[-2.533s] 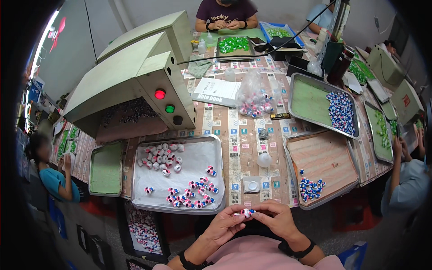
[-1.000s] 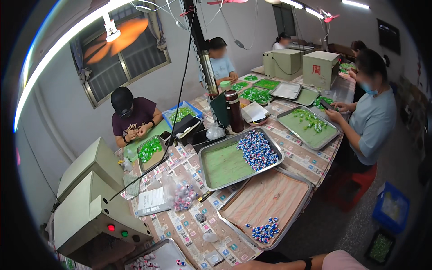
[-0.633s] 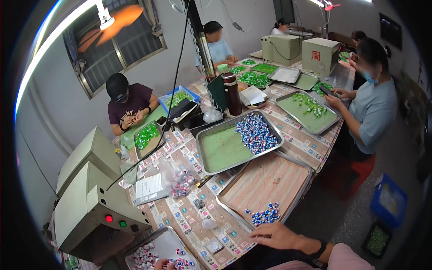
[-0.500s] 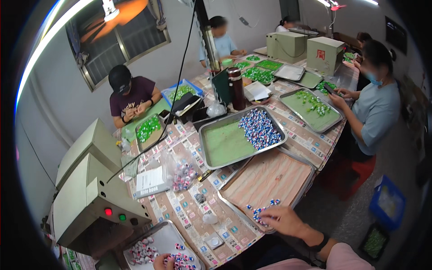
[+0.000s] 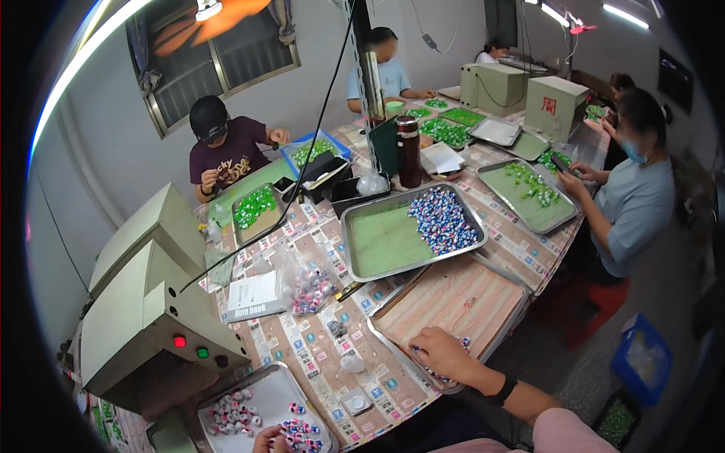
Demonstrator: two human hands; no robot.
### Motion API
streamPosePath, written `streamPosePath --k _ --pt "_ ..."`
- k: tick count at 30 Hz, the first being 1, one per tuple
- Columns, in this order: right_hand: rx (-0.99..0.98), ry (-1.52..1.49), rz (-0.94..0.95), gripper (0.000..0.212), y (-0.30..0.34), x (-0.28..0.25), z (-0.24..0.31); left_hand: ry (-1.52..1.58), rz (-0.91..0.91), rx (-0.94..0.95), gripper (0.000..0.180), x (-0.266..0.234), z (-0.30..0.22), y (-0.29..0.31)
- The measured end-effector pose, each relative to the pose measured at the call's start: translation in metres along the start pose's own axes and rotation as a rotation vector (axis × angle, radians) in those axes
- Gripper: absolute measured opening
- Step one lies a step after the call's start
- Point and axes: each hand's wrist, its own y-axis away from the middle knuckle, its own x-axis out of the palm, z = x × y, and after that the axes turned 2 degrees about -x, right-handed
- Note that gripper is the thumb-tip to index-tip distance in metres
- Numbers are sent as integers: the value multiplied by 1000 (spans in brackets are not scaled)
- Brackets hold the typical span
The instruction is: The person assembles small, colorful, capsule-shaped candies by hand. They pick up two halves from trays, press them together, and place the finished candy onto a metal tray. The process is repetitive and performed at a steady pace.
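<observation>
The step in hand appears to be fingering small, rounded blue-and-white pieces (image 5: 464,345) at the near end of the pink-lined metal tray (image 5: 453,294), where the right hand (image 5: 439,353) rests with fingers curled; pieces this small call for a fingertip pinch. The left hand (image 5: 272,440), half-curled, is at the white-lined metal tray (image 5: 281,386) of rounded white-and-pink pieces (image 5: 232,415). Whether either grips anything, I cannot tell. The far green-lined metal tray (image 5: 384,240) holds a blue-and-white heap (image 5: 445,219) at right.

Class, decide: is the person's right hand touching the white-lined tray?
Apart. In the head view, a stretch of patterned tabletop separates the right hand from the white-lined tray.
</observation>
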Motion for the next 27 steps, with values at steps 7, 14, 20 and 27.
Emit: streamPosePath --k 7,14,20,27 --pt "167 -436 11 28 16 -23 25 822 606 -508 32 91 -20 41" --pt "101 -787 355 24 49 -24 65 813 766 -638 30 131 -16 52" --pt "84 -952 511 25 56 6 79 801 744 -582 38 118 -1 46" --pt "324 -1199 464 27 50 9 86 975 598 -608 40 103 3 45"
